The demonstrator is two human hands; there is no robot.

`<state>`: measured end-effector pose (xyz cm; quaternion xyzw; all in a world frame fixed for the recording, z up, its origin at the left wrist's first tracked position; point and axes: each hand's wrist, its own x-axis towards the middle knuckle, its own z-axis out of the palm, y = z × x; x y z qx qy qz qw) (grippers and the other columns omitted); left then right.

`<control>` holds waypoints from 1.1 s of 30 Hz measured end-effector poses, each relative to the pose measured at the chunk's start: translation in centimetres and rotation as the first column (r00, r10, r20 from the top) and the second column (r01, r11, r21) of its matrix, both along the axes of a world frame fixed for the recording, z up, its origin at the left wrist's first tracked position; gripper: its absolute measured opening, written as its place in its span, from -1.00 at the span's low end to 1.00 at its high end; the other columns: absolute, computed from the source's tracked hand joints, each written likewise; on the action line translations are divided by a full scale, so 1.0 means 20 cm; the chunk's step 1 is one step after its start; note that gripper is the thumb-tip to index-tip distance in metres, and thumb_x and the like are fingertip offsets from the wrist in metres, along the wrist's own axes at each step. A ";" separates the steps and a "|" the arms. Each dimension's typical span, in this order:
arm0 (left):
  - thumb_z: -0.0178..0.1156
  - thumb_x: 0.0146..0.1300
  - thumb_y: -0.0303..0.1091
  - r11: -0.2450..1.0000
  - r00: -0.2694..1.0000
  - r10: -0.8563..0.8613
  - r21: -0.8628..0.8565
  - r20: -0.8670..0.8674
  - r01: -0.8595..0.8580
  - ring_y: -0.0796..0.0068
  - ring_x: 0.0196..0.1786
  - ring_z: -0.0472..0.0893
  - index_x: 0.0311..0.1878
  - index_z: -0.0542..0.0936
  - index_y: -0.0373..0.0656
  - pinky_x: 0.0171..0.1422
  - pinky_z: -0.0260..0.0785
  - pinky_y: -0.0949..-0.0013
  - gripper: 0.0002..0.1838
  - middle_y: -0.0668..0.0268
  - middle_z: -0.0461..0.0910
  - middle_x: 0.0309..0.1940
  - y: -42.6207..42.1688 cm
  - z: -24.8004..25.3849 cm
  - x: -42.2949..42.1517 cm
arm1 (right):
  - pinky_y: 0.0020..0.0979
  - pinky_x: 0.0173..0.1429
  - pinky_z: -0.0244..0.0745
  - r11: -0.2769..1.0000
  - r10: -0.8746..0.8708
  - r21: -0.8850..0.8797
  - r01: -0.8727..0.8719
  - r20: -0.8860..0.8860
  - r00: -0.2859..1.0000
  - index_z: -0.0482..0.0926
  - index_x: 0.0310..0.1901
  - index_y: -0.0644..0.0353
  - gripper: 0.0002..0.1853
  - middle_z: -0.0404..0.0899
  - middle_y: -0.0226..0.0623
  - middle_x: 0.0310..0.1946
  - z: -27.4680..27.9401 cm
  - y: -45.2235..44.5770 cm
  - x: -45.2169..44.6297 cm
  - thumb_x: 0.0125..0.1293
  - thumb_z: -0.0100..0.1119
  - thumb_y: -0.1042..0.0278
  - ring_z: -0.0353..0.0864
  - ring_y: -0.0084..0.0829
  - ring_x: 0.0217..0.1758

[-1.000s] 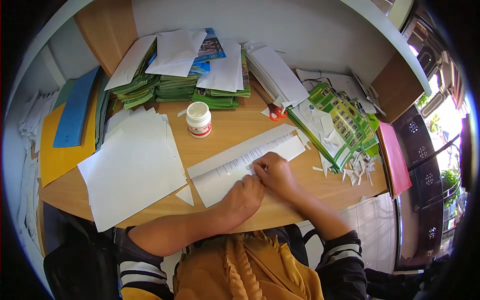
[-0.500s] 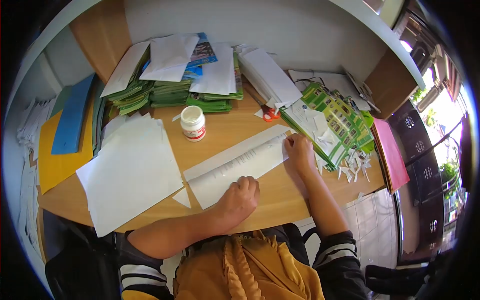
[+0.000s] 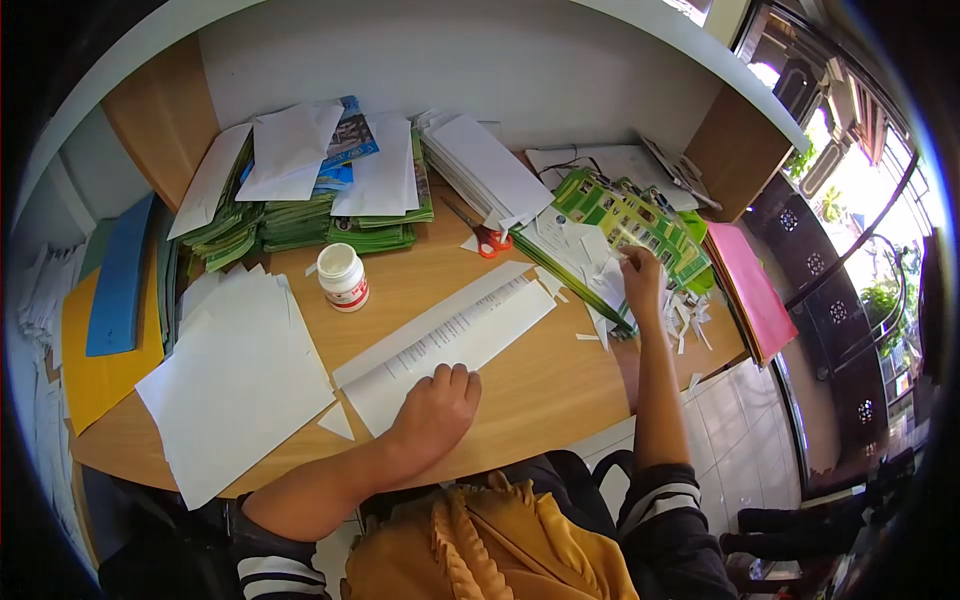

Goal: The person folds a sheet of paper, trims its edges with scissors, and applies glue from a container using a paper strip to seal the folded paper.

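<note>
A folded white paper with printed lines [image 3: 450, 335] lies slantwise on the wooden desk. My left hand [image 3: 437, 405] rests at its lower edge with the fingers curled; whether they hold anything is hidden. Over the green printed sheets [image 3: 640, 222] at the right, my right hand [image 3: 641, 272] has its fingers pinched together near small white paper pieces [image 3: 597, 247]; what they hold, if anything, is too small to make out. An open white jar with a red label [image 3: 343, 278] stands behind the folded paper. Red-handled scissors [image 3: 490, 241] lie beside the green sheets.
Large white sheets [image 3: 235, 375] lie at the left, beside yellow and blue folders [image 3: 120, 280]. Green stacks topped with white envelopes [image 3: 300, 215] stand at the back. Paper scraps [image 3: 688, 318] and a pink folder [image 3: 750, 285] are at the right.
My right hand has moved from the folded paper, past its right end, to the green sheets. My left hand stays at the paper's lower edge. The view has shifted.
</note>
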<state>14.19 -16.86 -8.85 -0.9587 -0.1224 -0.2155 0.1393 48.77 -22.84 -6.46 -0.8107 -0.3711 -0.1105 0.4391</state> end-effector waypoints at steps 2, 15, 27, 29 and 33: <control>0.13 0.01 -0.41 1.000 1.000 0.001 -0.021 -0.003 -0.001 0.44 -0.42 0.34 -0.24 0.48 -0.23 -0.44 0.27 0.49 -0.79 0.26 0.40 -0.42 0.01 0.00 0.00 | -0.43 -0.32 0.39 1.000 0.015 0.020 -0.015 -0.012 1.000 0.61 -0.26 0.33 -0.82 0.61 -0.22 -0.46 -0.01 0.03 0.03 0.07 0.12 0.53 0.48 -0.37 -0.49; 0.12 -0.06 -0.46 0.989 0.978 -0.137 -0.043 0.158 0.145 0.50 -0.51 0.29 -0.39 0.45 -0.14 -0.51 0.19 0.48 -0.88 0.36 0.30 -0.55 0.09 0.06 0.00 | -0.29 -0.22 0.43 0.983 -0.011 -0.178 0.046 0.193 0.981 0.62 -0.24 0.25 -0.78 0.61 -0.11 -0.37 -0.14 0.15 0.13 0.08 0.04 0.49 0.54 -0.14 -0.37; 0.14 -0.04 -0.44 0.986 0.976 -0.139 -0.066 0.169 0.152 0.50 -0.54 0.29 -0.41 0.45 -0.12 -0.52 0.19 0.48 -0.91 0.37 0.28 -0.56 0.10 0.04 0.01 | -0.31 -0.19 0.41 0.949 0.228 -0.273 -0.158 0.245 0.942 0.62 -0.26 0.29 -0.78 0.55 -0.09 -0.38 -0.15 0.14 0.05 0.04 0.07 0.54 0.50 -0.15 -0.34; 0.15 -0.03 -0.44 0.981 0.971 -0.156 -0.087 0.180 0.174 0.50 -0.54 0.30 -0.39 0.47 -0.13 -0.50 0.20 0.48 -0.89 0.37 0.29 -0.56 0.10 0.06 0.01 | -0.32 -0.18 0.41 0.947 0.209 -0.281 -0.157 0.166 0.964 0.62 -0.26 0.30 -0.79 0.54 -0.10 -0.36 -0.14 0.13 0.04 0.04 0.08 0.55 0.49 -0.15 -0.33; 0.18 0.00 -0.45 0.972 0.943 -0.178 -0.101 0.282 0.214 0.47 -0.49 0.38 -0.28 0.53 -0.15 -0.41 0.26 0.45 -0.83 0.37 0.40 -0.48 0.12 0.13 -0.02 | -0.33 -0.17 0.40 0.944 0.203 -0.284 -0.169 0.097 0.974 0.60 -0.26 0.33 -0.80 0.54 -0.12 -0.34 -0.13 0.14 0.02 0.04 0.08 0.56 0.49 -0.16 -0.32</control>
